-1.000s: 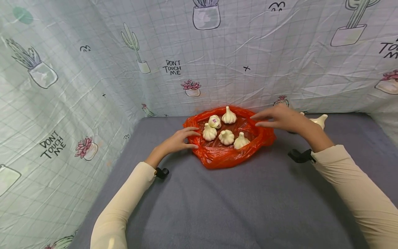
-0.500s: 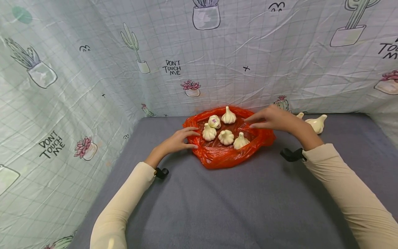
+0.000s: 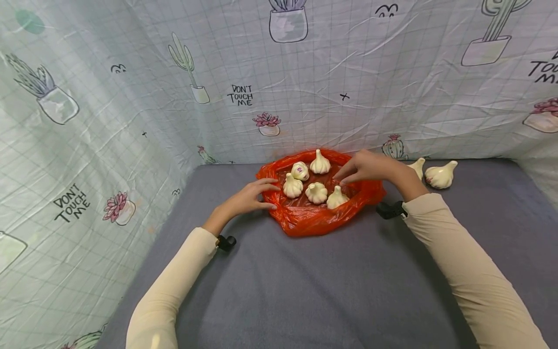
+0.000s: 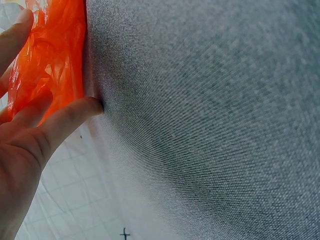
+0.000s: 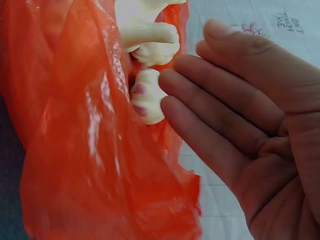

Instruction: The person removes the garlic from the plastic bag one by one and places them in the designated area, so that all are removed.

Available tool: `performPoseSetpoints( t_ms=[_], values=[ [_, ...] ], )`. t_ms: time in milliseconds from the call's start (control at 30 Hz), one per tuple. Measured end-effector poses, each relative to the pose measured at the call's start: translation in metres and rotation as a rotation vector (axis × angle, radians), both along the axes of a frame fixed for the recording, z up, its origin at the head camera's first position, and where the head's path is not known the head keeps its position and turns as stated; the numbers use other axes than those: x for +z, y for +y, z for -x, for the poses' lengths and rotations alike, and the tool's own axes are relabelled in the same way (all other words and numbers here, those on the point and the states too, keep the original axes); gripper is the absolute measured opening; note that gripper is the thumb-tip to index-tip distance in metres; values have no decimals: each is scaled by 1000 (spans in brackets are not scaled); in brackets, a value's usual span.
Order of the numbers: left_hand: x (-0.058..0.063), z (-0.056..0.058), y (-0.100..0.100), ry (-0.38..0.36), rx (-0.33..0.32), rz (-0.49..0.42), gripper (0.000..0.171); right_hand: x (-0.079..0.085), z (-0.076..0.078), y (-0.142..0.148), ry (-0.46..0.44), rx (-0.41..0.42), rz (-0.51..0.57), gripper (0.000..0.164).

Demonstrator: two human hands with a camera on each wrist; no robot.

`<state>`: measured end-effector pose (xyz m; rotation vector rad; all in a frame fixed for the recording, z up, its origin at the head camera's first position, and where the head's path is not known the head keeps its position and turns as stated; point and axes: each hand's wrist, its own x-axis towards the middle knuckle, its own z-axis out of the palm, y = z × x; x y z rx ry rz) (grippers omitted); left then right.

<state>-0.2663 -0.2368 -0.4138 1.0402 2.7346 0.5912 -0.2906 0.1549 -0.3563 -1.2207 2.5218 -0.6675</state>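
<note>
A red plastic bag lies with its mouth spread wide on the table, several garlic bulbs inside. At its left rim is my left hand, fingers spread against the plastic; in the left wrist view, one fingertip reaches down to the cloth beside the bag. My right hand hangs over the bag's right side, fingers extended toward the nearest garlic bulb. Nothing sits between its fingers in the right wrist view, where the fingertips come close to a purple-marked garlic bulb.
Two more garlic bulbs, one whole in view and one partly behind my right wrist, lie on the grey cloth-covered table right of the bag. A printed curtain rises directly behind the bag.
My right hand has moved left, further over the bag toward the bulbs inside, uncovering the two bulbs on the right. The left hand and the bag have stayed in place.
</note>
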Motion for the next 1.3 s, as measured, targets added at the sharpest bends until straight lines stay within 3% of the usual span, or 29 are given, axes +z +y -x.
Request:
performPoseSetpoints(
  t_ms=[333,833,1300],
  values=[
    [-1,-1,0,18,-6,-14,54,-14,15,-8,-158,39,-24,26],
    [-3,0,-1,18,-2,-15,54,-15,17,-11,-212,34,-41,21],
    [-1,3,0,-7,10,-2,55,-2,9,-13,-35,75,3,20]
  ],
)
